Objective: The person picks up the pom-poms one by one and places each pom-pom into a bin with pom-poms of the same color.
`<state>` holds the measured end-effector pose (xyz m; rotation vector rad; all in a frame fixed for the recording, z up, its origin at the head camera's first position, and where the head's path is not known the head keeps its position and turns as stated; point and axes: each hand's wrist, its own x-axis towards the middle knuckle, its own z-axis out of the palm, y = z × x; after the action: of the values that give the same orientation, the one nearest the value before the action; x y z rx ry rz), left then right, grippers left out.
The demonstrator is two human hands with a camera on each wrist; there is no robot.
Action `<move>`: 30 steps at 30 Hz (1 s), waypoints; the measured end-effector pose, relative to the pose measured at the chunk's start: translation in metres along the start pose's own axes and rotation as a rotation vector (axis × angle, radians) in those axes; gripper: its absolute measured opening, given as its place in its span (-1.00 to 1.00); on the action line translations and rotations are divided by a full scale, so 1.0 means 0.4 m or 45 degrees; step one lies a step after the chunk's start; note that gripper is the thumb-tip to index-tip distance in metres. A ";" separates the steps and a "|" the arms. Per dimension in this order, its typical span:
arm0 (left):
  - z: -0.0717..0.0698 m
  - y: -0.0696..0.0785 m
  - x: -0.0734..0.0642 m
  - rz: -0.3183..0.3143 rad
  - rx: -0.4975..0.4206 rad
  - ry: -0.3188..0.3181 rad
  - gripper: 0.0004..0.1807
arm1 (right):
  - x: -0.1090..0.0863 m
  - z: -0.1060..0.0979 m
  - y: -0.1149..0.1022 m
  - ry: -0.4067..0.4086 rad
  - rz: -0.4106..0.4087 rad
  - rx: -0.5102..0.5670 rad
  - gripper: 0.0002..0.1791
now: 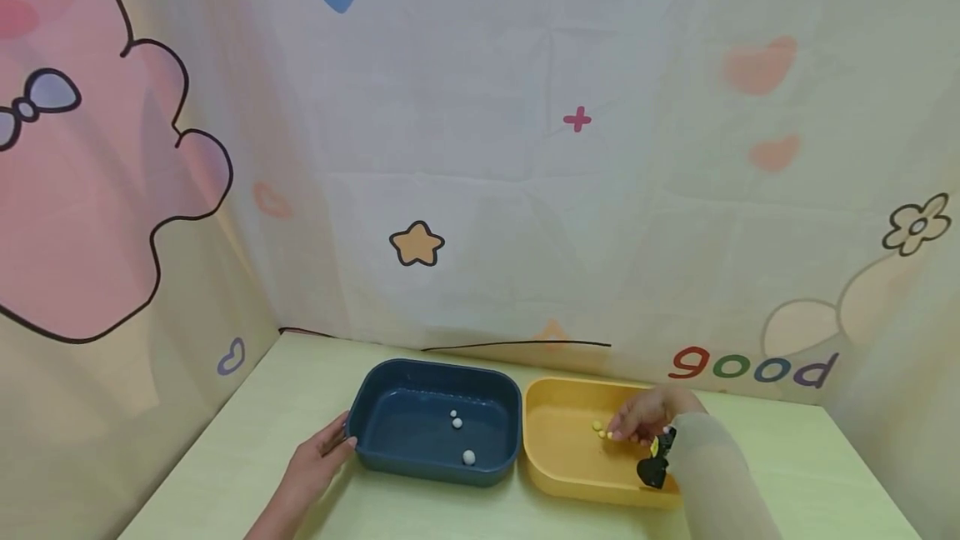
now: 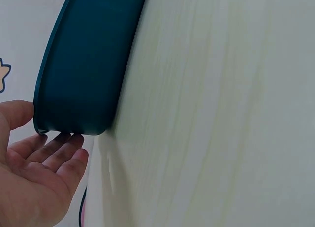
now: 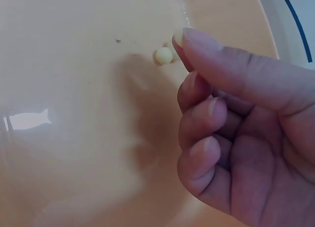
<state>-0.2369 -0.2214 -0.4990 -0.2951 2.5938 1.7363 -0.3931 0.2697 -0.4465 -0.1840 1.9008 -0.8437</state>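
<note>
My left hand (image 1: 313,467) holds the left end of a dark blue tray (image 1: 435,473). In the left wrist view the thumb is at the tray's rim and the bent fingers (image 2: 69,160) touch its end wall. Inside the blue tray lie three white balls, the largest a white ball (image 1: 468,457) near the front. My right hand (image 1: 647,415) is inside a yellow tray (image 1: 555,448). Its thumb and index finger pinch a tiny yellow ball (image 3: 178,38), partly hidden, while the other fingers curl inward. Close to the fingertips another yellow ball (image 3: 164,55) lies on the tray floor.
The trays stand side by side on a pale green table (image 1: 420,515). A printed curtain (image 1: 487,190) rises behind the table and along its sides. A black device (image 1: 654,467) is strapped at the right wrist, below a light sleeve (image 1: 716,473).
</note>
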 end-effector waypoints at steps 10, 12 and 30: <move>0.003 0.003 -0.006 0.031 -0.019 0.016 -0.40 | 0.013 -0.004 0.010 -0.101 0.023 -0.105 -0.71; 0.003 0.005 -0.006 0.031 -0.024 0.018 -0.40 | 0.015 -0.005 0.009 -0.129 0.033 -0.115 -0.68; 0.003 0.001 -0.005 0.029 -0.021 0.026 -0.40 | 0.009 0.032 -0.024 0.128 0.167 -0.316 -0.82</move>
<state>-0.2351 -0.2198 -0.4989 -0.2864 2.6084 1.7723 -0.3861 0.2547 -0.4466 -0.1680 2.0859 -0.5369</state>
